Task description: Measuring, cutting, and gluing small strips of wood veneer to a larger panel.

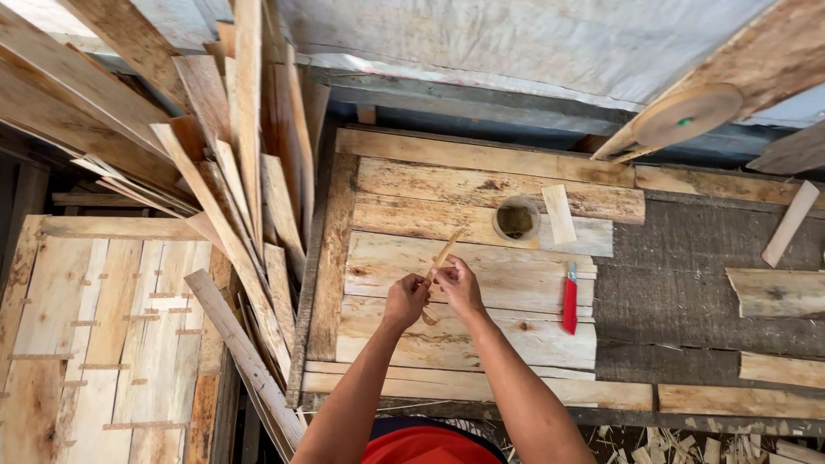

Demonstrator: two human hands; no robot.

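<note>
Over the plank bench [481, 344], left hand [405, 301] and right hand [458, 285] both pinching a thin, pale wooden sliver [443, 255], seemingly tapered.

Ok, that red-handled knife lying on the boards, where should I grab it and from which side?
Probably take the red-handled knife by its red handle, the thicker lower part nearest you, coming straight down from above. It lies flat on the workbench, running away from you with the pale blade end pointing far, and the boards around the handle are bare. The right hand is closest.
</note>
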